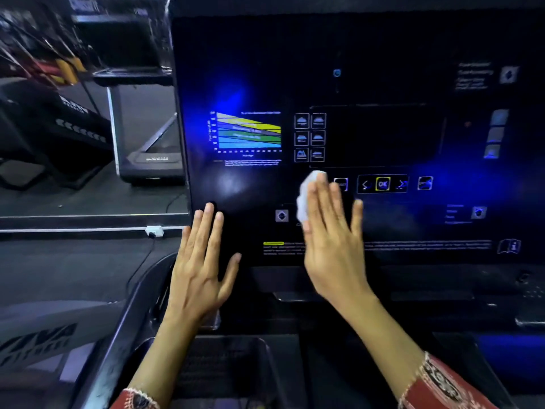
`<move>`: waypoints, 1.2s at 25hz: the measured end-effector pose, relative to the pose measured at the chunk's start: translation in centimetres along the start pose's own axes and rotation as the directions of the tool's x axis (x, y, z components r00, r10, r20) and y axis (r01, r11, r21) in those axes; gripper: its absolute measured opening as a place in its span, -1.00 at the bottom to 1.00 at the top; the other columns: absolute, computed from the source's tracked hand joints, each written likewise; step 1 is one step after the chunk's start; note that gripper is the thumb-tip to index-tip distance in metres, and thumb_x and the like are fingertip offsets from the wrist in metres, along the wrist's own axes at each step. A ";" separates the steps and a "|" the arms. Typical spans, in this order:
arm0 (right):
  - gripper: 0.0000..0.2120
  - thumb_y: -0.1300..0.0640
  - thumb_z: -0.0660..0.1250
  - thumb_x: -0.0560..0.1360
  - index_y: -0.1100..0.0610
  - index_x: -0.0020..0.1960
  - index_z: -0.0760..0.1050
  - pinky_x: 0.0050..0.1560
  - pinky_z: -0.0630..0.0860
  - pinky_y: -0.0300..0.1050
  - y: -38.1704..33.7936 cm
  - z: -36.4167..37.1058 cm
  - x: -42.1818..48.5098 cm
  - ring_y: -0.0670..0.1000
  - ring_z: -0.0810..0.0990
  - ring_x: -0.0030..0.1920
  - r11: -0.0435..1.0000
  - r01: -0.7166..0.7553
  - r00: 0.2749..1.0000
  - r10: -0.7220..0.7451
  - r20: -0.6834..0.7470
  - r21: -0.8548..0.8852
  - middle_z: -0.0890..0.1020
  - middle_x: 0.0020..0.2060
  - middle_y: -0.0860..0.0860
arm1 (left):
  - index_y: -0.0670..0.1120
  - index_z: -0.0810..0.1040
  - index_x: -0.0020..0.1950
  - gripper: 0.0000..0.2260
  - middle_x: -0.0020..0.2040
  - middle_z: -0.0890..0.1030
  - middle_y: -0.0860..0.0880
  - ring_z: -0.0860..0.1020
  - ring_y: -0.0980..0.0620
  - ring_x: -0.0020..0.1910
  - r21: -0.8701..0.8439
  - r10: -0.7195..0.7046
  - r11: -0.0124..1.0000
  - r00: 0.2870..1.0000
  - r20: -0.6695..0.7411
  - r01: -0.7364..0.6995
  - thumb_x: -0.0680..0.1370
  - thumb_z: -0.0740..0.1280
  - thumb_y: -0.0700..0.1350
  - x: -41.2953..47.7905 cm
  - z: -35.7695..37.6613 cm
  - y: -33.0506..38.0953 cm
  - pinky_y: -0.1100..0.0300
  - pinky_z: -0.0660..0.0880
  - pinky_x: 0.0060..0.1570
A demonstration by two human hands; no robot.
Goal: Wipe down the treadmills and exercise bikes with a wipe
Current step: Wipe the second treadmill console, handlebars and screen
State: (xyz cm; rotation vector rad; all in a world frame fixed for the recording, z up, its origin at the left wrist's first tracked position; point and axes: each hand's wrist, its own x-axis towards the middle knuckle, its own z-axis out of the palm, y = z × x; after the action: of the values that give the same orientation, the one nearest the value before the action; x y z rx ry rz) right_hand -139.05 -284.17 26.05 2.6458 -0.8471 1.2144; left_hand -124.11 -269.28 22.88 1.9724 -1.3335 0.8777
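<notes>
A black treadmill console (383,54) fills the view, with a coloured heart-rate chart, program icons and an OK button (382,183). My right hand (333,240) lies flat on the panel with straight fingers and presses a white wipe (306,193) against it, just left of the OK button row. The wipe shows above and left of the fingers; the rest is hidden under the hand. My left hand (203,261) rests flat on the console's lower left corner, fingers spread, holding nothing.
Below the console sits a dark tray recess (224,367) and a side handrail (126,320). Another treadmill (150,160) stands to the left across dark floor. A white socket (154,231) with a cable is on the low wall at left.
</notes>
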 end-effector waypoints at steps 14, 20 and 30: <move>-0.40 0.27 0.09 0.57 0.18 0.56 -0.04 0.50 -0.31 0.03 -4.6 1.4 -0.1 0.02 -0.11 0.55 0.995 -0.103 0.991 0.102 -0.082 -0.006 0.00 0.55 0.03 | -0.25 0.20 0.47 -0.45 0.48 0.22 -0.17 0.02 0.00 0.54 -0.086 0.128 0.988 0.991 -0.030 -0.130 0.56 0.19 0.00 1.7 -0.5 -3.1 0.10 -0.01 0.50; -0.45 0.13 0.05 0.57 0.14 0.53 0.03 0.49 -0.31 0.07 -6.0 2.0 3.2 -0.10 -0.17 0.53 0.982 0.167 0.982 -0.173 -0.072 -0.082 0.09 0.51 -0.04 | -0.25 0.22 0.47 -0.44 0.49 0.21 -0.18 0.02 0.01 0.54 -0.125 0.164 0.978 0.986 -0.032 -0.167 0.56 0.19 0.01 4.0 -0.5 -2.5 0.12 -0.04 0.50; -0.51 0.10 -0.02 0.65 0.12 0.55 0.02 0.47 -0.36 0.12 -1.9 1.2 1.1 -0.03 -0.13 0.55 0.991 -0.006 0.990 -0.013 -0.137 -0.134 0.07 0.53 0.00 | -0.27 0.24 0.47 -0.44 0.49 0.22 -0.21 0.10 -0.07 0.51 -0.073 0.160 0.984 0.985 -0.066 -0.165 0.55 0.19 0.00 5.7 -0.3 -0.5 0.12 -0.08 0.50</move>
State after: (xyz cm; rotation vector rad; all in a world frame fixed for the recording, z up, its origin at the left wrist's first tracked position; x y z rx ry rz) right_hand -136.66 -283.41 26.24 2.4262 -0.8676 1.2744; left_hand -122.10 -272.00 27.48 1.7838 -1.4877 0.9379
